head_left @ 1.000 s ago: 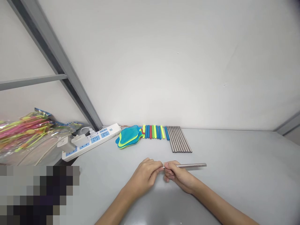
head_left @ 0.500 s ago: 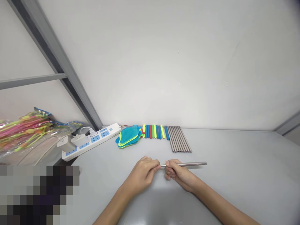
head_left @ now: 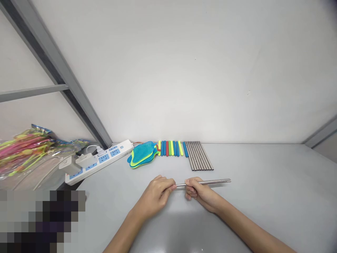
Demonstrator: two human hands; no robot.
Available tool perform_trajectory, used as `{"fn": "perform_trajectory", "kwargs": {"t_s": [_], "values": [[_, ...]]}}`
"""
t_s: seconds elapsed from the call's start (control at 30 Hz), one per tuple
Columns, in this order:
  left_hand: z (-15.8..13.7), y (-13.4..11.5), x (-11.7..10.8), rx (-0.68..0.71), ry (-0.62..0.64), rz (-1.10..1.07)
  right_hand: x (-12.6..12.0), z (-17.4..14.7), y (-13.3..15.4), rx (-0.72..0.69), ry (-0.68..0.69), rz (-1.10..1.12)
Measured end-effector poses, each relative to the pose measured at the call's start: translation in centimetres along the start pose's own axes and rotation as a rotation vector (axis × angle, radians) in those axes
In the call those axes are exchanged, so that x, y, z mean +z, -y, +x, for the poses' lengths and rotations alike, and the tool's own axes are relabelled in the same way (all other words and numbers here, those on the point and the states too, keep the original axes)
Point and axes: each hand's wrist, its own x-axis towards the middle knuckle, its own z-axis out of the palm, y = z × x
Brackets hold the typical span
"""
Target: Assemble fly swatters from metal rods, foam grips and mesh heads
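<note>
Above the table, a telescopic metal rod [head_left: 217, 181] lies level between my two hands. My left hand [head_left: 158, 195] is closed on its thin inner section, pinching near the left end. Around the thicker outer tube my right hand [head_left: 198, 191] is closed, its thumb on top, and the tube sticks out to the right. A short stretch of the thin section shows between the hands. Behind them lies a row of metal tubes [head_left: 200, 157] side by side. Left of these are several coloured plastic grips [head_left: 168, 148] and a stack of blue and yellow-green fly swatter heads [head_left: 142, 153].
A white power strip [head_left: 98, 162] with plugged-in adapters runs along the table's left edge. Past it lie clear bags of coloured items [head_left: 28, 147]. A wall [head_left: 195, 88] rises behind the grey table [head_left: 263, 196], and a metal frame post [head_left: 79, 98] leans at left.
My left hand has moved slightly left, away from my right hand, so more of the rod's thin section shows. The whole view has shifted a little.
</note>
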Motion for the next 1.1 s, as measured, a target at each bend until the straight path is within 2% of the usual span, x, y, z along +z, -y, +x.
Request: {"fn": "perform_trajectory", "kwargs": {"t_s": [1.1], "values": [[0.08,0.92,-0.71,-0.072,0.021,0.018,-0.47,0.0,0.95,-0.038,-0.04,-0.024]]}}
